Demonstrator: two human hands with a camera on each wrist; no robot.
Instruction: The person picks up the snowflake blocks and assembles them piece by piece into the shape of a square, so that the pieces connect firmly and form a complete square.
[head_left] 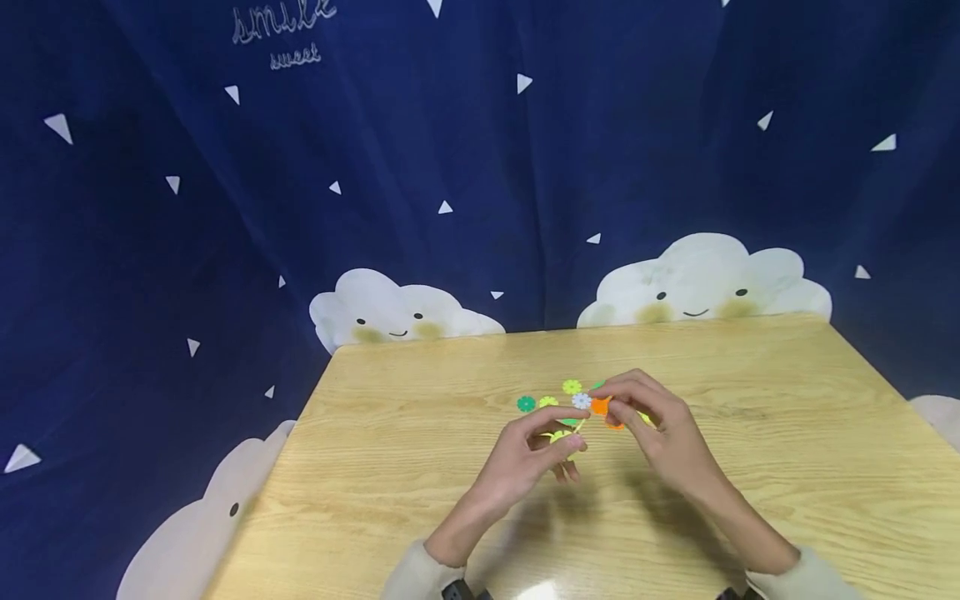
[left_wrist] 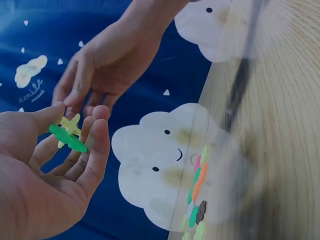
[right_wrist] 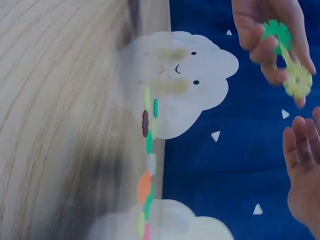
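My left hand [head_left: 525, 454] pinches a small joined piece of notched plastic snowflake discs between thumb and fingers. It shows a green disc [right_wrist: 277, 37] linked to yellow discs [right_wrist: 298, 80]; in the left wrist view the yellow part [left_wrist: 70, 125] sits crosswise behind the green one. Close beside it, my right hand [head_left: 660, 429] hovers with its fingers relaxed and extended. No disc shows in that right hand [right_wrist: 305, 170] in the right wrist view, where its fingertips point toward the held piece. Both hands are raised above the wooden table [head_left: 360, 483].
Loose discs lie on the table beyond my hands: a dark green disc [head_left: 526, 403], a yellow disc [head_left: 572, 387], a white disc [head_left: 581, 401] and an orange disc [head_left: 600, 406] among several. A brown disc [left_wrist: 201, 212] is there too. A blue curtain [head_left: 465, 125] hangs behind.
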